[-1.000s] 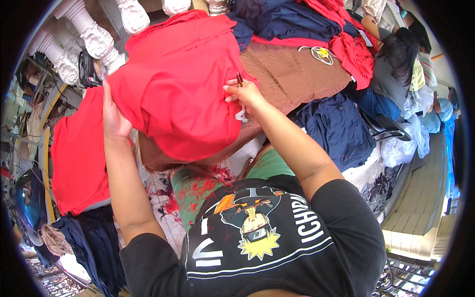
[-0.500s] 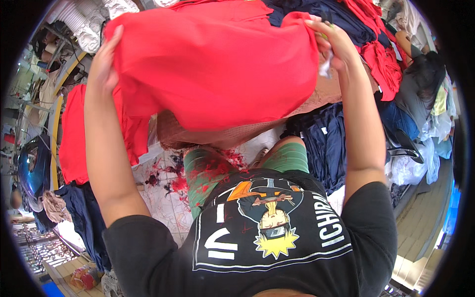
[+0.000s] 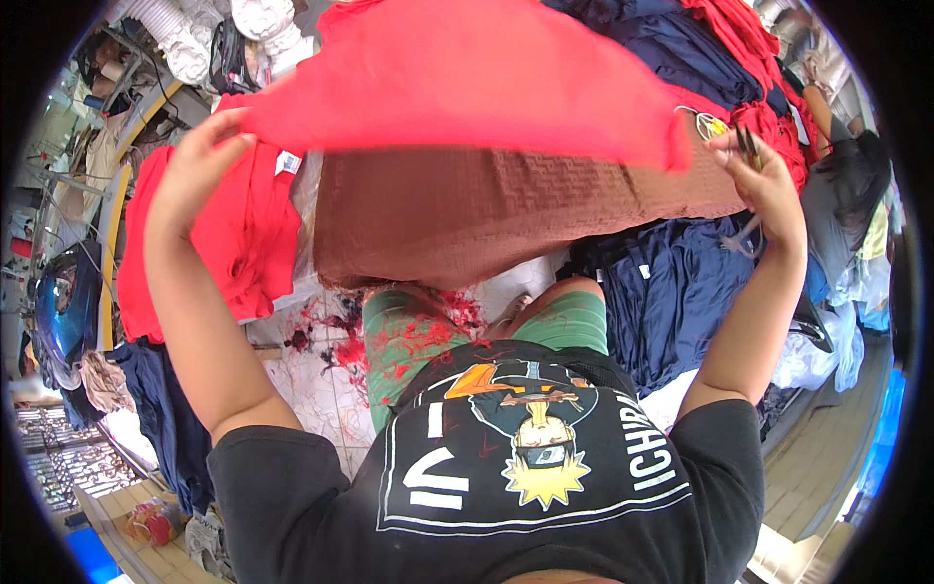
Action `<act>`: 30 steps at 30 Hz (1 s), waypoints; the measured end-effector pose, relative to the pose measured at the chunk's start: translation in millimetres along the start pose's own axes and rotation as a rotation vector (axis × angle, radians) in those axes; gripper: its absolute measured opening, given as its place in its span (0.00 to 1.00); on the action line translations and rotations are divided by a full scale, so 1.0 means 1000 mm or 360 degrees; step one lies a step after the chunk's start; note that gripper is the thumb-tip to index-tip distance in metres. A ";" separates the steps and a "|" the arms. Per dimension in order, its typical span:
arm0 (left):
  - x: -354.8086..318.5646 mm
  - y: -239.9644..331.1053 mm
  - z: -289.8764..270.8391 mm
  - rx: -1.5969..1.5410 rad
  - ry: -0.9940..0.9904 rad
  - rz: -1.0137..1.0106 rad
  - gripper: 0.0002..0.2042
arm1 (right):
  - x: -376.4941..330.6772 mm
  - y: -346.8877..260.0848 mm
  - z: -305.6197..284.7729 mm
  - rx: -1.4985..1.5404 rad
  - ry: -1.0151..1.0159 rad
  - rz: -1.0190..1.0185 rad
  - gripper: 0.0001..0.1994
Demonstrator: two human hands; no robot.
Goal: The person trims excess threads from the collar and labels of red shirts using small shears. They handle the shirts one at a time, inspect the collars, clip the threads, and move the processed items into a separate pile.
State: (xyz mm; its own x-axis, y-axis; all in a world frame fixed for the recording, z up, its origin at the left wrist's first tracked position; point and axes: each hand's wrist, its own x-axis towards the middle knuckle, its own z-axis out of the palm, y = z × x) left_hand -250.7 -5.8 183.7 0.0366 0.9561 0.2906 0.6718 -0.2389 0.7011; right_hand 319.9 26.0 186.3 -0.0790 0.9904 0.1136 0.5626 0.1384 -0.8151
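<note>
A large red cloth (image 3: 467,83), blurred by motion, spreads in the air over the brown-covered work surface. Its left corner is pinched between the fingers of my left hand (image 3: 199,165). Off the cloth's right end, a small gap away, is my right hand (image 3: 764,190). Its fingers are closed around a small dark two-pointed tool (image 3: 747,146) that looks like thread snips. A yellow bit with a pale cord (image 3: 715,125) shows beside those fingertips; I cannot tell what it is. Part of the tool is hidden in the palm.
Brown patterned cloth (image 3: 438,214) drapes toward my knees. Red garments (image 3: 214,234) lie at the left, navy garments (image 3: 652,282) at the right, and more navy cloth (image 3: 671,58) at the back. Red thread scraps (image 3: 345,355) litter the floor. Another person (image 3: 842,185) is at the far right.
The red cloth has swung farther from me, uncovering the brown cloth. My right hand has moved right and down, off the cloth's corner. My left hand has shifted slightly down.
</note>
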 end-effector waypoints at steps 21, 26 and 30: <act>-0.076 0.195 0.214 -0.0989 -0.0586 0.1462 0.09 | 0.050 0.110 0.109 -0.0477 -0.0623 0.0505 0.23; -0.015 -0.008 0.183 0.0803 0.0122 -0.0668 0.35 | 0.039 0.123 0.134 -0.0290 -0.0375 0.0262 0.18; -0.022 -0.086 0.177 0.0515 -0.0024 -0.1074 0.49 | 0.024 0.107 0.114 0.0503 -0.0661 0.0549 0.14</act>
State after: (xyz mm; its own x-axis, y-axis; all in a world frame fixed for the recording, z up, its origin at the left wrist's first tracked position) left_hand -178.1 23.5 2.1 -0.4517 0.8802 -0.1456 0.7360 0.4599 0.4968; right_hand 284.6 65.0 36.8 -0.2855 0.8864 -0.3645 0.3472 -0.2588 -0.9014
